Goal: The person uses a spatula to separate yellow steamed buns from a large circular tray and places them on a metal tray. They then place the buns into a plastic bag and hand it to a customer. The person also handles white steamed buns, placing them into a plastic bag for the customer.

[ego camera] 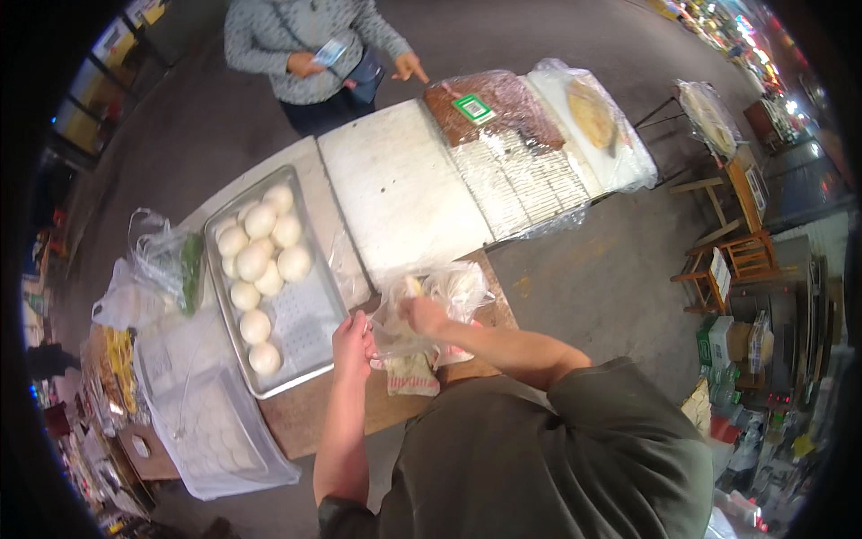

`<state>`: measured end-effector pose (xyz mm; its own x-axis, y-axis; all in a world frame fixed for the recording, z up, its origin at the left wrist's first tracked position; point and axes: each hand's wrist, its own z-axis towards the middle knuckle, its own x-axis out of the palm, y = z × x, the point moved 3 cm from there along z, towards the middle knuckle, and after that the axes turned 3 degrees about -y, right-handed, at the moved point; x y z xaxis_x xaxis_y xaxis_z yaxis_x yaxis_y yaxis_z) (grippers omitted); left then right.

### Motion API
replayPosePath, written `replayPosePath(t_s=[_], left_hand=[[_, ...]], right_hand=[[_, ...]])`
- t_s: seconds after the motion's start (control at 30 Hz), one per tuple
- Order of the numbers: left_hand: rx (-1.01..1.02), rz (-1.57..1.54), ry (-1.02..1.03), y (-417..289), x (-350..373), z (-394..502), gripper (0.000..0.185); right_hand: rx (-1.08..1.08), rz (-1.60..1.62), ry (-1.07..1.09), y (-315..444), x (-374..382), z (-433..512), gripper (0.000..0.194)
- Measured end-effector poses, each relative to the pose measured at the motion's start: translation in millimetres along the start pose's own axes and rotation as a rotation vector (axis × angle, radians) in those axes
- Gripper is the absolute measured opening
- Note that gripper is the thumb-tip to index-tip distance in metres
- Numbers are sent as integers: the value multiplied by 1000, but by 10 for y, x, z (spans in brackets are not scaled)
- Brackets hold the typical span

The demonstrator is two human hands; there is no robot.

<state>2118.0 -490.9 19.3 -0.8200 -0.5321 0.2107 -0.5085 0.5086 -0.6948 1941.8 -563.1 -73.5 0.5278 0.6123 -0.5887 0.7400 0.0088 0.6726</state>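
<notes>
My left hand [353, 342] pinches the edge of a clear plastic bag [397, 330] over the wooden near side of the table. My right hand [425, 316] reaches in at the bag, its fingers partly behind the plastic. A small pale yellow thing shows at those fingertips; whether they grip it is unclear. Crumpled clear plastic bags [465, 286] lie just beyond the right hand. Under the hands rests a folded cloth [412, 377] with red stripes. To the left, round white buns [252, 259] sit in the far part of a perforated metal tray [296, 337].
Across the table a person [310, 54] holds a phone-like object and points towards a brown slab under plastic [498, 108], which bears a printed code card. Right of it lies a wrapped flatbread [592, 114]. A plastic-covered tray [215, 431] stands near left, wooden stools [734, 263] far right.
</notes>
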Motion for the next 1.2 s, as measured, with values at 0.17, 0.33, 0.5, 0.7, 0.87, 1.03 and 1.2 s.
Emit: replayPosePath(t_s=[0.17, 0.33, 0.5, 0.7, 0.87, 1.03, 1.2], left_hand=[[142, -300, 132, 22, 35, -61, 23], [80, -478, 344, 237, -68, -206, 31], [46, -520, 327, 299, -11, -275, 31], [80, -571, 344, 247, -63, -336, 34], [96, -576, 405, 301, -44, -409, 38], [101, -472, 424, 287, 215, -595, 42], [105, -468, 465, 256, 400, -505, 37]], right_hand=[[-100, -114, 149, 119, -296, -309, 31], [-180, 349, -445, -393, -1373, -563, 59], [-35, 811, -101, -1424, -1237, -394, 63], [370, 546, -478, -1308, -1396, -663, 14], [157, 788, -563, -796, -1669, -763, 9], [141, 948, -413, -208, -1572, -791, 15], [-301, -30, -717, 7, -1868, -944, 11]])
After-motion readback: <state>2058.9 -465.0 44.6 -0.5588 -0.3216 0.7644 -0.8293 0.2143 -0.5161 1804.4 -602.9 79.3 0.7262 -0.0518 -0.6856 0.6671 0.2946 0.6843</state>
